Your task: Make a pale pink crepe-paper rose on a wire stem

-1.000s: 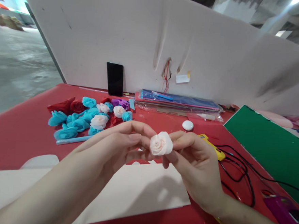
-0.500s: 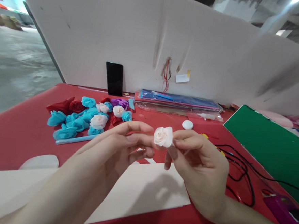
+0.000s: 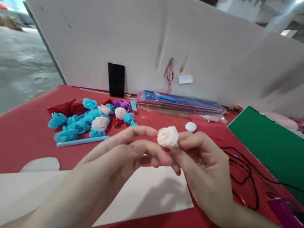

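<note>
A small pale pink crepe-paper rose (image 3: pixel 167 136) is held up over the middle of the table. My right hand (image 3: pixel 206 173) pinches it at its base, thumb and fingers closed together on its right side. My left hand (image 3: pixel 123 153) is alongside with its fingers stretched out and apart. One fingertip reaches the left edge of the petals, and another lies just below the bloom near my right thumb. The rose's underside is hidden by the fingers. Beneath both hands is a large white sheet (image 3: pixel 146 197) on the red table (image 3: pixel 18 129).
Blue paper flowers (image 3: pixel 79 126), along with red, white and purple ones, are heaped at the left beside a light blue stick (image 3: pixel 81 142). A phone (image 3: pixel 116 80) leans on the white panel. Plastic-wrapped sheets (image 3: pixel 184 101), a black cable (image 3: pixel 251 180) and a green board (image 3: pixel 276 154) are behind and right.
The rose has turned slightly and shifted a little up and right. My left fingers have moved right, under the bloom, toward my right thumb.
</note>
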`<act>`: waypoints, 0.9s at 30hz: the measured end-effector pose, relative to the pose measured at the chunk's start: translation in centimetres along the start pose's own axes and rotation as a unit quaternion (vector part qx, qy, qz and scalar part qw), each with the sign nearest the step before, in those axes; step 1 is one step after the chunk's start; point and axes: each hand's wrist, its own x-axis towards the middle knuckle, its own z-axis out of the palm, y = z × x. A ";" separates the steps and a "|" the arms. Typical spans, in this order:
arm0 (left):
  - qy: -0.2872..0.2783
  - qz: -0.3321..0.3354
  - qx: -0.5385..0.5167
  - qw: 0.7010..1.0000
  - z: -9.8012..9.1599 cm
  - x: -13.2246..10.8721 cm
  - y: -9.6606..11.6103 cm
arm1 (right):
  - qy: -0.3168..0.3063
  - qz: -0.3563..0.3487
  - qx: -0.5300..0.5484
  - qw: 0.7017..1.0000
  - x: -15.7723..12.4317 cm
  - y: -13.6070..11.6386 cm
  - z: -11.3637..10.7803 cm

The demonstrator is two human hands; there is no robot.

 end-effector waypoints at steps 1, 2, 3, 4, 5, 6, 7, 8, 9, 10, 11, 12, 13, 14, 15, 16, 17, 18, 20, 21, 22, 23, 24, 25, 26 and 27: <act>0.005 0.021 0.030 0.999 0.1 0.1 0.1 | -0.011 0.050 0.046 0.998 0.1 -0.2 0.1; 0.013 0.043 0.059 0.997 0.2 0.2 0.2 | -0.025 0.094 0.084 0.992 0.1 -0.4 0.2; 0.020 0.062 0.084 0.994 0.3 0.2 0.3 | -0.041 0.128 0.114 0.984 0.1 -0.5 0.2; 0.024 0.072 0.105 0.992 0.4 0.3 0.4 | -0.058 0.155 0.134 0.977 0.0 -0.6 0.2; 0.020 0.075 0.119 0.990 0.5 0.4 0.5 | -0.069 0.173 0.146 0.971 0.0 -0.7 0.3; 0.016 0.067 0.126 0.990 0.6 0.5 0.6 | -0.076 0.186 0.156 0.967 -0.1 -0.7 0.3; 0.012 0.059 0.127 0.990 0.6 0.6 0.6 | -0.079 0.194 0.163 0.964 -0.2 -0.7 0.3; 0.010 0.049 0.128 0.991 0.5 0.6 0.6 | -0.083 0.198 0.169 0.962 -0.3 -0.6 0.3; 0.009 0.041 0.126 0.991 0.4 0.6 0.6 | -0.086 0.200 0.173 0.961 -0.4 -0.6 0.3; 0.010 0.035 0.123 0.992 0.2 0.6 0.5 | -0.088 0.203 0.174 0.959 -0.5 -0.5 0.3; 0.011 0.033 0.122 0.992 0.1 0.6 0.4 | -0.092 0.205 0.175 0.959 -0.5 -0.4 0.3; 0.012 0.032 0.122 0.992 -0.1 0.5 0.3 | -0.097 0.208 0.174 0.958 -0.5 -0.4 0.3; 0.011 0.031 0.123 0.992 -0.3 0.4 0.2 | -0.100 0.208 0.173 0.957 -0.5 -0.3 0.3; 0.010 0.032 0.128 0.991 -0.5 0.3 0.1 | -0.103 0.211 0.172 0.957 -0.4 -0.3 0.3; 0.008 0.034 0.135 0.990 -0.7 0.1 0.0 | -0.104 0.213 0.171 0.956 -0.4 -0.2 0.3; 0.007 0.037 0.146 0.989 -0.7 -0.1 -0.1 | -0.104 0.215 0.171 0.956 -0.4 -0.2 0.4; 0.005 0.043 0.160 0.986 -0.7 -0.3 -0.2 | -0.103 0.218 0.173 0.955 -0.4 -0.2 0.4; 0.005 0.053 0.178 0.983 -0.7 -0.5 -0.3 | -0.100 0.223 0.176 0.954 -0.4 -0.1 0.4; 0.019 0.095 0.212 0.973 -0.4 -0.7 -0.3 | -0.096 0.234 0.187 0.949 -0.5 0.0 0.3; 0.032 0.122 0.223 0.967 -0.1 -0.7 -0.2 | -0.098 0.238 0.191 0.947 -0.6 0.0 0.3; 0.046 0.145 0.230 0.961 0.1 -0.6 -0.2 | -0.103 0.245 0.192 0.945 -0.6 0.1 0.3; 0.057 0.165 0.231 0.957 0.3 -0.6 -0.1 | -0.109 0.253 0.191 0.942 -0.6 0.1 0.3; 0.065 0.176 0.229 0.955 0.4 -0.5 0.0 | -0.115 0.260 0.189 0.940 -0.6 0.1 0.3; 0.068 0.181 0.229 0.954 0.5 -0.5 0.0 | -0.118 0.267 0.185 0.938 -0.6 0.0 0.3; 0.068 0.186 0.228 0.953 0.5 -0.5 0.1 | -0.119 0.276 0.182 0.936 -0.5 0.0 0.3; 0.067 0.192 0.228 0.952 0.4 -0.5 0.1 | -0.118 0.283 0.182 0.935 -0.5 -0.1 0.4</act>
